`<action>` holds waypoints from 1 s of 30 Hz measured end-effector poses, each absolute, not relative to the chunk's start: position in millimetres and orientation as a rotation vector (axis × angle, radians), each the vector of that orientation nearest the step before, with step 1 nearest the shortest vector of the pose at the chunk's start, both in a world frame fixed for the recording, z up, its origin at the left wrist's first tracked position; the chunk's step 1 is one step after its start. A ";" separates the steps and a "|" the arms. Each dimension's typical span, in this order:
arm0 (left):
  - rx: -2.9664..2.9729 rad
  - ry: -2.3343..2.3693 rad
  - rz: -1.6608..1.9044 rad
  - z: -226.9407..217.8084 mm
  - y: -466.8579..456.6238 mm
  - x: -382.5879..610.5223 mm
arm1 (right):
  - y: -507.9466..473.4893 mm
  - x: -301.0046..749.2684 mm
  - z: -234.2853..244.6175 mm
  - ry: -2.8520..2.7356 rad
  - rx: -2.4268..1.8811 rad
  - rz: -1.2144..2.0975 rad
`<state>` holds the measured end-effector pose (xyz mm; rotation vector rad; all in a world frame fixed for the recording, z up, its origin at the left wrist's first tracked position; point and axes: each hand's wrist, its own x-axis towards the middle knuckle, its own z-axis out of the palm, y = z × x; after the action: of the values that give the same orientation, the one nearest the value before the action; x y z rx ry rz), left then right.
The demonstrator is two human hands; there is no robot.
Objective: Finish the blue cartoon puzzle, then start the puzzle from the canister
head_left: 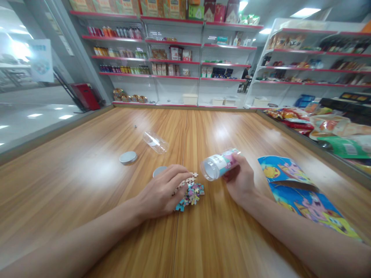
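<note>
A loose heap of jigsaw puzzle pieces (pixel 191 194) lies on the wooden table, several of them colourful side up, others pale. My left hand (pixel 165 189) rests at the heap's left side, fingers curved and apart, fingertips touching the pieces. Behind it a round lid (pixel 159 171) is partly covered. In my right hand (pixel 241 179) is a clear plastic jar (pixel 218 165) with a pink and blue label, tilted on its side above the table, its open mouth facing left toward the heap. Nothing can be made out inside the jar.
A second clear jar (pixel 155 142) lies on its side farther back, near a silver lid (pixel 128 157). To the right are cartoon picture sheets (pixel 311 202). Packaged snacks (pixel 342 127) stand beyond the right table edge (pixel 292 139); stocked shelves (pixel 174 42) line the back.
</note>
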<state>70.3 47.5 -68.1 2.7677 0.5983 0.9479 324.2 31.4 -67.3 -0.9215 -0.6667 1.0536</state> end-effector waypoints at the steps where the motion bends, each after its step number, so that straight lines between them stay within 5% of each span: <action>1: 2.780 0.570 0.907 -67.6 45.3 70.8 | 31.9 326.0 -65.3 -0.645 -0.894 1.067; 12: 2.862 0.530 0.247 -65.1 47.6 67.4 | 34.6 333.8 -62.6 -0.605 -0.800 1.175; 23: 2.803 0.542 0.343 -70.6 49.1 69.6 | -8.6 313.6 -64.5 -1.421 -0.899 0.087; 30: 2.800 0.558 0.305 -70.9 49.6 70.0 | 13.3 317.8 -69.3 -1.567 -1.203 0.267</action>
<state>70.0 49.6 -70.9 2.8001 0.5582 0.3047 317.8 13.3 -69.3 -1.2032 -1.5669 0.2674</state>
